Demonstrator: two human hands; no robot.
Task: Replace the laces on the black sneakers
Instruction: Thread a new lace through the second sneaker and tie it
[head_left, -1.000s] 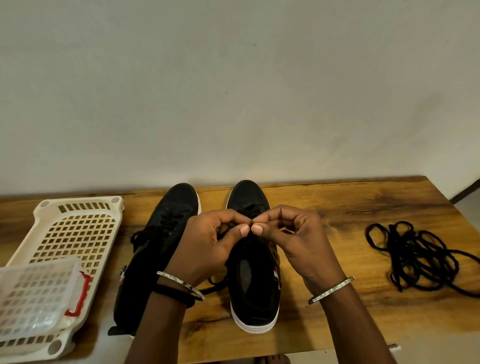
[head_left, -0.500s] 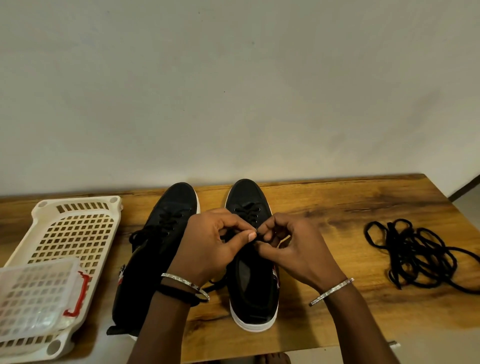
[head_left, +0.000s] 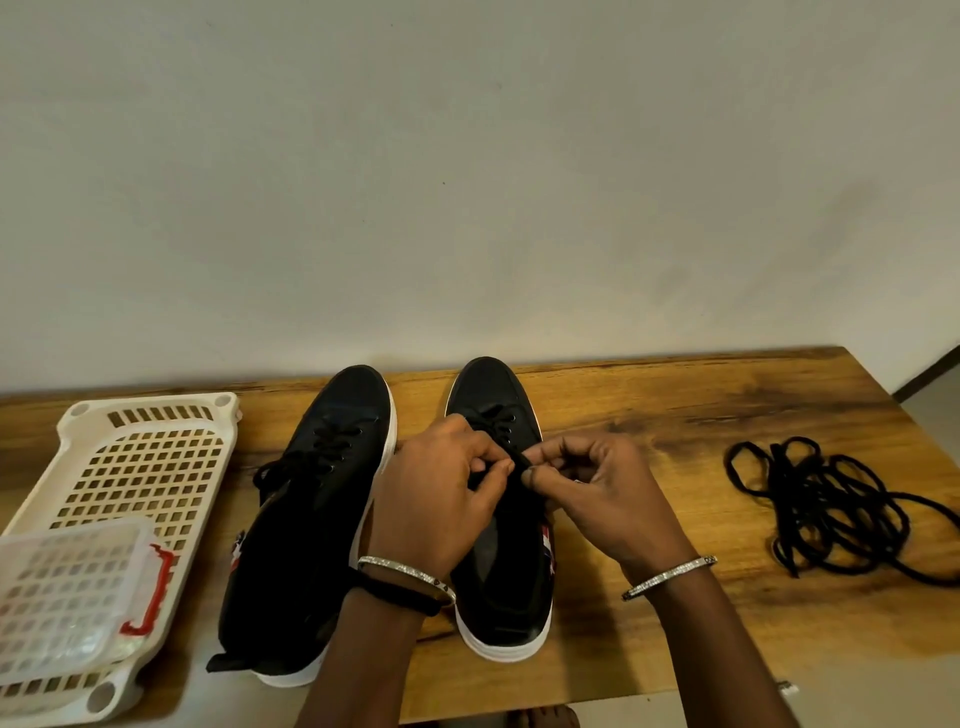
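Grip: your L hand (head_left: 441, 499) & R hand (head_left: 597, 488) both pinch the lace (head_left: 519, 460) mid R sneaker (head_left: 491, 387), long axis running away from you, hands equally near.

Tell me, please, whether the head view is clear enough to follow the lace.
Head view: wide-angle distortion bows the table edge; light is dim and soft-shadowed; the lace pinched between left hand and right hand blends into the black sneaker beneath.
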